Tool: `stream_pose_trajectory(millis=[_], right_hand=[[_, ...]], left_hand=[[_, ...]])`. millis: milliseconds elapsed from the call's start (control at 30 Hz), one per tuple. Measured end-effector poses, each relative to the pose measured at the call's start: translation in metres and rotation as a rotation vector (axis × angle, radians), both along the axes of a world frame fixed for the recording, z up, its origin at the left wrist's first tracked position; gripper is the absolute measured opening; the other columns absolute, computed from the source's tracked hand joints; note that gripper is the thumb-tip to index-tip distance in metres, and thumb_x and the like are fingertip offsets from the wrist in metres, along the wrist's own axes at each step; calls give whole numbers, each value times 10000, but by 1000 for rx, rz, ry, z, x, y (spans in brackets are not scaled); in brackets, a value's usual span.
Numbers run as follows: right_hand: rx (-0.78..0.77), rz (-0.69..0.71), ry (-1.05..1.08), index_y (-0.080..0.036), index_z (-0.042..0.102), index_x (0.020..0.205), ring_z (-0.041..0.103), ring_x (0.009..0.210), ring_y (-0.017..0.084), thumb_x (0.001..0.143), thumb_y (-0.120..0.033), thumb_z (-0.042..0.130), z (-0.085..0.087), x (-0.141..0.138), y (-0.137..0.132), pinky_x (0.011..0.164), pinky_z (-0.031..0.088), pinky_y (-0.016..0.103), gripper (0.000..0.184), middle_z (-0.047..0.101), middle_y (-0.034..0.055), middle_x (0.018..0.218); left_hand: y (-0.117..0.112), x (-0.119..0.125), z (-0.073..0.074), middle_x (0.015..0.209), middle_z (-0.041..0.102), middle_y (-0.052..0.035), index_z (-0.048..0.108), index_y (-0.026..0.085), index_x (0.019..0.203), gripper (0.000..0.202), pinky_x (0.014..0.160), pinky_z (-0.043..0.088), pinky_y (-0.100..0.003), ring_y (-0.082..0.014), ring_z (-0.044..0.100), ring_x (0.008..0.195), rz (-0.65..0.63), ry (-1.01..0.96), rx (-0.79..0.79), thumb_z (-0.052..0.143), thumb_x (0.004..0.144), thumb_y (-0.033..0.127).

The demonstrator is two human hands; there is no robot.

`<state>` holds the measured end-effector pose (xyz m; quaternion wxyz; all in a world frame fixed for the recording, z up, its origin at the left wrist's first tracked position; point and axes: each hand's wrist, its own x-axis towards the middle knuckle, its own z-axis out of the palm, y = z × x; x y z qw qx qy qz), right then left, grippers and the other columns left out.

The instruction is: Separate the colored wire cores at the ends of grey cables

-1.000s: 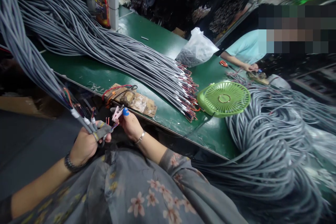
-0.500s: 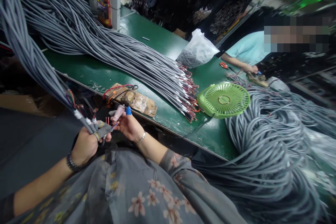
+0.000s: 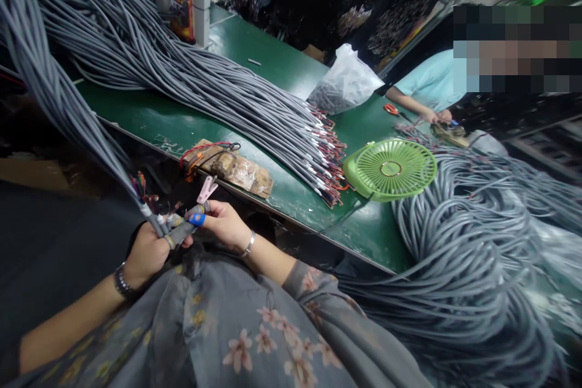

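My left hand [image 3: 148, 254] is closed around several grey cables [image 3: 97, 139] that hang down from the left. White bands [image 3: 145, 210] circle these cables near their ends, with thin coloured wires [image 3: 142, 182] sticking out. A grey wrap with yellowish edges covers a digit of this hand. My right hand [image 3: 225, 225] pinches close beside it, its blue-covered thumb [image 3: 196, 219] pressed over the wire ends, which are mostly hidden. Above the right fingertips juts a pink clothespin [image 3: 207, 190]; what it is clipped to I cannot tell.
On the green table [image 3: 282, 79] lie a large bundle of grey cables [image 3: 218, 82], a taped wooden block [image 3: 236, 170], a green fan [image 3: 388, 170] and a white plastic bag [image 3: 348, 79]. Coiled cables [image 3: 468, 254] fill the right side. Across the table, a person's hands [image 3: 441, 117] work near orange-handled scissors [image 3: 391, 110].
My right hand has turned and moved in against the left, its thumb coming down over the wire ends. The pink clothespin now points more upright. The view has shifted slightly.
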<state>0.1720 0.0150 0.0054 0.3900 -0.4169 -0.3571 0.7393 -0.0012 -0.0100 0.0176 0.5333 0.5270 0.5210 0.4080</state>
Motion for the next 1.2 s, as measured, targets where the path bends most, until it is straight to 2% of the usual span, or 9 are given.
stream_pose_trajectory(millis=[167, 300, 367, 433, 533, 900, 1000, 1100, 1200], right_hand=[[15, -72, -28, -200, 694, 722, 513, 619, 111, 607, -511, 1030, 0, -3, -5, 653, 465, 277, 472, 635, -42, 677], [6, 5, 70, -204, 719, 769, 562, 645, 116, 508, -562, 1064, -10, 5, -2, 695, 515, 281, 562, 682, -33, 720], [-41, 37, 126, -200, 723, 790, 585, 648, 126, 597, -646, 1015, -16, 11, 5, 707, 543, 292, 567, 687, -19, 716], [-113, -2, 147, -195, 713, 792, 595, 647, 135, 791, -732, 869, -21, 15, 13, 714, 569, 300, 558, 681, 0, 707], [-170, -51, 151, -198, 705, 799, 635, 716, 156, 963, -743, 686, -21, 14, 27, 756, 588, 299, 570, 700, 32, 753], [-181, -233, 264, -198, 730, 859, 640, 721, 176, 916, -690, 793, -15, -8, 37, 746, 563, 309, 500, 725, 34, 775], [-177, -188, 241, -200, 717, 867, 654, 766, 189, 936, -726, 744, -18, -5, 37, 774, 578, 332, 531, 727, 46, 823], [-177, -46, 205, -200, 698, 856, 653, 770, 182, 948, -777, 683, -19, 5, 33, 760, 591, 323, 585, 715, 47, 834], [-159, 112, 147, -189, 697, 828, 606, 676, 145, 839, -776, 806, -18, 16, 26, 682, 576, 289, 597, 683, 14, 760]], left_hand=[[0, 4, 6, 516, 714, -46, 761, 242, 527, 251, 438, 404, -260, -160, 559, 451, 83, -20, -12, 804, 668, 444], [0, 6, 11, 483, 688, -34, 720, 238, 516, 289, 432, 394, -259, -153, 551, 435, 115, -52, -30, 834, 651, 466], [0, 8, 16, 472, 681, -28, 712, 234, 513, 293, 430, 385, -256, -148, 551, 428, 132, -87, -45, 839, 638, 467], [1, 10, 21, 469, 682, -20, 718, 231, 516, 272, 428, 379, -250, -145, 557, 427, 152, -129, -62, 842, 617, 451], [3, 15, 26, 466, 681, -10, 723, 226, 515, 234, 427, 374, -241, -135, 559, 428, 164, -170, -85, 841, 590, 413], [14, 24, 19, 467, 686, -17, 680, 221, 495, 269, 432, 378, -230, -135, 566, 425, 190, -143, -116, 831, 582, 427], [13, 23, 17, 466, 687, -13, 683, 225, 507, 300, 432, 403, -236, -142, 570, 421, 179, -133, -121, 856, 583, 459], [10, 20, 12, 474, 690, -14, 692, 231, 518, 318, 433, 425, -244, -151, 581, 429, 162, -133, -99, 869, 599, 482], [4, 13, 8, 490, 703, -26, 727, 236, 541, 307, 434, 446, -254, -163, 594, 435, 127, -88, -63, 871, 624, 494]])
